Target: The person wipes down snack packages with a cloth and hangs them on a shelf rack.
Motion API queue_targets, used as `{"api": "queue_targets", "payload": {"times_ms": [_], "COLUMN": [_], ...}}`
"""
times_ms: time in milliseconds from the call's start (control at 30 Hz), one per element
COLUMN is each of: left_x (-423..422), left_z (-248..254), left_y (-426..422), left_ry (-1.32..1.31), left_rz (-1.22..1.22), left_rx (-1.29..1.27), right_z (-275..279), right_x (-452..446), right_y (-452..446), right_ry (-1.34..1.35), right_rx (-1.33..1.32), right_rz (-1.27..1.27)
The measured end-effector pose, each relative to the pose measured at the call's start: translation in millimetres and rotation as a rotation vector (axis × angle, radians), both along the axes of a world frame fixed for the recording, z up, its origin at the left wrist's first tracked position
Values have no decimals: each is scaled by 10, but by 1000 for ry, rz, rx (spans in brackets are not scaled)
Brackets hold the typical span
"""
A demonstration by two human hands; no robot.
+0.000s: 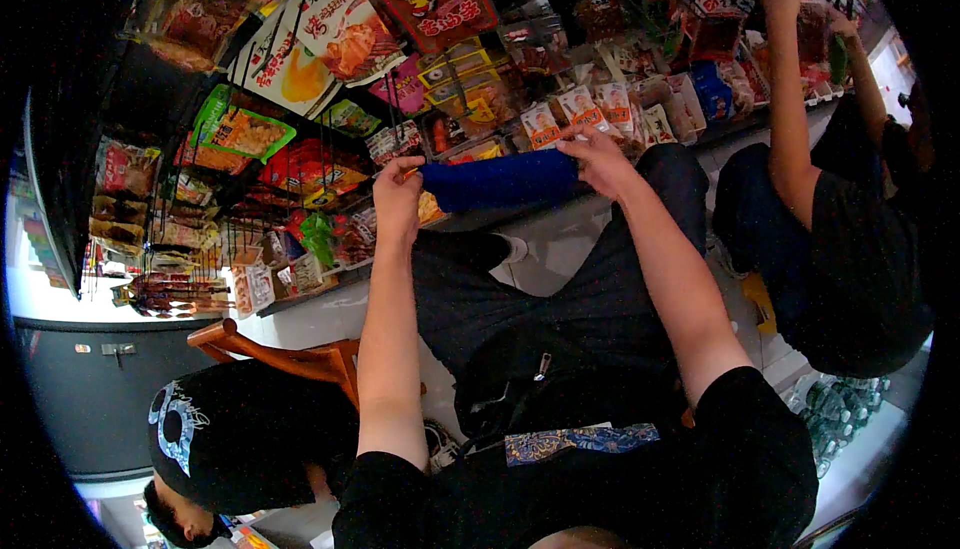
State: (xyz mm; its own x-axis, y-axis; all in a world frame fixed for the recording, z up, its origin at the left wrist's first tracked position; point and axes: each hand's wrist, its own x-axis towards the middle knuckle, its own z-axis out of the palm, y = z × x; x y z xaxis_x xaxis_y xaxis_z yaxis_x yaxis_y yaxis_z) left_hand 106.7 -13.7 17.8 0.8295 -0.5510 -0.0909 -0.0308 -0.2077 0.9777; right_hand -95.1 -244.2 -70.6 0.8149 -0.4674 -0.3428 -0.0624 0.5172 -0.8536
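Note:
A folded dark blue cloth (pixel 500 183) is stretched level between my two hands, above my knees and in front of the lower snack shelf. My left hand (pixel 398 189) pinches its left end between thumb and fingers. At the other end, my right hand (pixel 600 161) grips the upper right corner. Just behind the cloth stand small white-and-orange snack packets (pixel 580 107) in boxes. Yellow packets (pixel 470 89) hang above its middle. The cloth's far side is hidden.
Hanging snack bags (pixel 345 24) fill the rack ahead. At right a seated person (pixel 850 239) reaches up to the rack. A wooden chair (pixel 290 354) and another person in a black shirt (pixel 240 439) are at lower left. Bottles (pixel 840 414) lie at lower right.

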Motion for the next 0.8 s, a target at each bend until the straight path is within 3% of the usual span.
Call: {"api": "queue_targets", "payload": {"times_ms": [133, 233, 433, 533, 800], "left_x": [-24, 108, 193, 206, 174], "left_z": [36, -122, -305, -320, -290], "left_y": [2, 40, 27, 42, 30], "left_ry": [-267, -246, 85, 203, 182], "left_rz": [13, -6, -36, -61, -41], "left_rx": [213, 287, 53, -55, -21], "right_z": [44, -76, -137, -179, -181], "right_x": [47, 46, 47, 90, 52], "right_y": [26, -27, -110, -93, -97], "right_ry": [-13, 20, 46, -8, 103], "right_rx": [-32, -144, -179, -441, -589], "right_rz": [-141, -114, -217, -285, -188]}}
